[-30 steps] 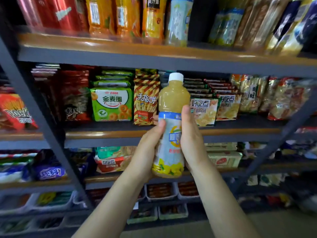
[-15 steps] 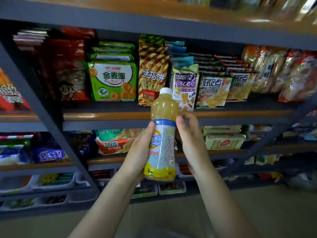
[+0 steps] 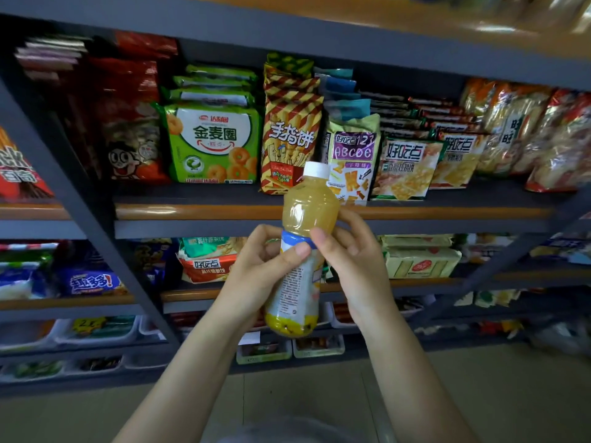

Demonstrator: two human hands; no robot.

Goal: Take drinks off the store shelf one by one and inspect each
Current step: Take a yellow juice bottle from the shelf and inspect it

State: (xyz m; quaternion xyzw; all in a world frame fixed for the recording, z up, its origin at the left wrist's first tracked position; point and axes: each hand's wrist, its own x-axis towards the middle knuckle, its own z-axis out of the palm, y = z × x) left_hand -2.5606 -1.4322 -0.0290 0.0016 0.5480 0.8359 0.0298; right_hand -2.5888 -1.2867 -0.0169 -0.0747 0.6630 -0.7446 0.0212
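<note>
Snack bags fill the shelf [image 3: 319, 212]. In front of it, a juice bottle [image 3: 303, 251] (white cap, tilted slightly right) is held in the air: left hand [image 3: 259, 276] fingers curled round its label, right hand [image 3: 355, 260] fingers wrapping its shoulder.

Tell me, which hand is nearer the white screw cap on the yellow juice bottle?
Right. The right hand has its grip higher, fingers reaching the clear shoulder below the white cap; the left hand holds the label lower on the yellow juice bottle.
</note>
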